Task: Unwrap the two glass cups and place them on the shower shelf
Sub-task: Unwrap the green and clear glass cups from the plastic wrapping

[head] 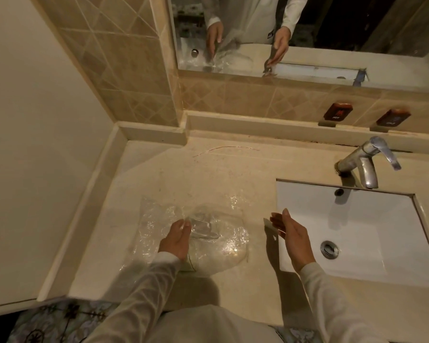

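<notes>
A crumpled sheet of clear plastic wrap lies on the beige counter, left of the sink. Inside it I make out a clear glass cup lying on its side; a second cup is not distinguishable. My left hand rests on the wrap, fingertips pinching the plastic beside the cup. My right hand hovers above the counter's edge by the sink, fingers straight and apart, holding nothing. No shower shelf is visible.
A white rectangular sink with a metal drain sits at right, a chrome faucet behind it. Two small hot and cold signs are fixed to the tiled backsplash. A mirror hangs above. Patterned floor tiles show below.
</notes>
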The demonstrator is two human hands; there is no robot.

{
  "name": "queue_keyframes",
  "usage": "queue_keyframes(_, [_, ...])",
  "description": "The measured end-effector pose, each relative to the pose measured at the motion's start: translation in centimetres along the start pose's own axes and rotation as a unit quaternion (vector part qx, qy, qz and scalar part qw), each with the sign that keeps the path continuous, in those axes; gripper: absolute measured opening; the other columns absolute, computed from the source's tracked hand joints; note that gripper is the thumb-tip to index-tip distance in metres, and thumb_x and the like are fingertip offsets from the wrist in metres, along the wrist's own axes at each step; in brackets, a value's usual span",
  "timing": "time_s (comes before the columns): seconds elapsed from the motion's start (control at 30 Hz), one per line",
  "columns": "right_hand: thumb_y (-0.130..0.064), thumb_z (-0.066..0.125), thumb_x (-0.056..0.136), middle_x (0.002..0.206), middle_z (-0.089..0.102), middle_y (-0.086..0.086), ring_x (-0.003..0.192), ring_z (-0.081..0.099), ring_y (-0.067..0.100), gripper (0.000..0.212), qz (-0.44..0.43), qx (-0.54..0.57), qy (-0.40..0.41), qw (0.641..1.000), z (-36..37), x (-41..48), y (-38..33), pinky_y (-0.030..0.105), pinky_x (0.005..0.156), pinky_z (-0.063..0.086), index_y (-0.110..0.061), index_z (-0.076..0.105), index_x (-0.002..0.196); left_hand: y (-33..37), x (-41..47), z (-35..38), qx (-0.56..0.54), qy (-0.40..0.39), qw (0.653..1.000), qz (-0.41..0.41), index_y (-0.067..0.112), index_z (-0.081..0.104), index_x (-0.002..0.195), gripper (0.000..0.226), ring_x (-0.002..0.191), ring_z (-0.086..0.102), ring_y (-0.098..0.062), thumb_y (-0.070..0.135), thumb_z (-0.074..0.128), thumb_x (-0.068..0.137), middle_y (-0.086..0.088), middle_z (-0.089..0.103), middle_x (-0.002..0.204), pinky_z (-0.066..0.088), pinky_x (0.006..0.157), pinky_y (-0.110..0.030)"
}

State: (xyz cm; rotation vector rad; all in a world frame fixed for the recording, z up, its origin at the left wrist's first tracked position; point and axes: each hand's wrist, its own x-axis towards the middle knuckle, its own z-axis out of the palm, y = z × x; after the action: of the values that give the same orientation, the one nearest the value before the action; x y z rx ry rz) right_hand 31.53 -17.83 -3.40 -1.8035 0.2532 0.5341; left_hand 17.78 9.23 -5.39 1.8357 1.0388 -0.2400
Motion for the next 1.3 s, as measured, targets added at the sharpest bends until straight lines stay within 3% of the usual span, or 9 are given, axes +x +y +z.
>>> queue_keyframes(0.27, [-0.054,0.041,0.102,0.115,0.074,0.000,0.111,0.066,0.016,0.050,0.038,0.001,-0.010,0.999,0.7,0.0,0.2,0.028,0.090,0.048,-0.020,0.075,0.114,2.9,0.6,0.8,0.280,-0.029,0.959,-0.033,0.041,0.064,0.115,0.089,0.106,0.057,-0.027,0.078,-0.007,0.076,-0.006,0.063,0.109,0.029,0.097,-0.047])
queue_keyframes(0.4, [-0.054,0.040,0.102,0.115,0.074,-0.001,0.112,0.065,0.018,0.046,0.046,-0.007,-0.015,0.999,0.3,-0.1,0.7,0.037,0.108,0.044,-0.025,0.075,0.110,3.3,0.0,1.2,0.187,0.049,0.980,0.039,0.032,0.056,0.132,0.069,0.122,0.054,-0.026,0.068,0.015,0.090,-0.004,0.063,0.129,0.031,0.108,-0.042])
queue_keyframes(0.5, [-0.056,0.042,0.100,0.112,0.074,-0.005,0.109,0.065,0.016,0.042,0.045,0.000,-0.019,0.999,-0.1,-0.3,0.8,0.035,0.106,0.044,-0.030,0.074,0.105,4.0,-0.7,1.5,0.071,-0.003,0.997,0.004,0.030,0.045,0.142,0.063,0.132,0.046,-0.029,0.067,0.029,0.093,-0.003,0.052,0.144,0.029,0.112,-0.038])
queue_keyframes(0.63, [-0.055,0.043,0.101,0.111,0.075,-0.004,0.109,0.066,0.017,0.041,0.050,0.000,-0.020,0.999,-0.2,-0.4,0.5,0.036,0.105,0.046,-0.029,0.075,0.104,5.3,-1.2,2.0,0.185,-0.072,0.979,-0.035,0.035,0.035,0.138,0.053,0.111,0.054,-0.031,0.062,0.015,0.097,-0.006,0.060,0.123,0.030,0.104,-0.043])
queue_keyframes(0.77, [-0.053,0.044,0.101,0.096,0.078,-0.016,0.099,0.070,0.006,0.040,0.056,0.014,-0.014,0.998,0.0,-0.9,-0.2,0.023,0.088,0.049,-0.030,0.076,0.100,6.6,-1.7,2.6,0.286,-0.058,0.956,-0.017,0.033,0.036,0.141,0.047,0.122,0.050,-0.027,0.046,0.014,0.102,-0.002,0.049,0.140,0.027,0.105,-0.045])
queue_keyframes(0.93, [-0.051,0.047,0.101,0.096,0.079,-0.015,0.096,0.072,0.005,0.036,0.065,0.032,-0.020,0.997,-0.1,-1.6,0.0,0.020,0.082,0.050,-0.030,0.077,0.100,7.1,-2.8,2.1,0.234,-0.008,0.972,-0.007,0.030,0.034,0.148,0.048,0.134,0.038,-0.022,0.040,0.024,0.102,0.000,0.048,0.146,0.018,0.114,-0.042])
queue_keyframes(1.07, [-0.044,0.053,0.101,0.101,0.078,-0.010,0.097,0.071,0.007,0.028,0.054,0.022,-0.029,0.998,0.1,-2.1,0.2,0.023,0.084,0.052,-0.036,0.078,0.091,7.0,-3.0,2.6,0.252,-0.075,0.965,0.006,0.031,0.022,0.150,0.052,0.129,0.048,-0.024,0.020,0.033,0.100,0.006,0.043,0.150,0.008,0.116,-0.054])
queue_keyframes(1.17, [-0.025,0.062,0.100,0.116,0.074,-0.005,0.111,0.067,0.014,0.017,0.027,-0.007,-0.052,0.998,0.4,-2.5,0.4,0.031,0.098,0.054,-0.030,0.075,0.110,7.5,-2.9,3.1,0.295,-0.115,0.949,0.005,0.037,0.037,0.143,0.047,0.129,0.049,-0.023,0.038,0.015,0.102,0.003,0.058,0.136,-0.007,0.115,-0.060])
queue_keyframes(1.3, [-0.001,0.070,0.090,0.124,0.069,0.001,0.114,0.066,0.013,0.049,0.009,-0.025,-0.092,0.995,1.0,-3.3,0.0,0.013,0.087,0.052,-0.022,0.060,0.133,6.7,-2.5,3.6,0.421,-0.142,0.895,0.036,0.039,0.031,0.146,0.048,0.130,0.040,-0.031,0.044,0.020,0.099,-0.006,0.051,0.131,-0.010,0.107,-0.073])
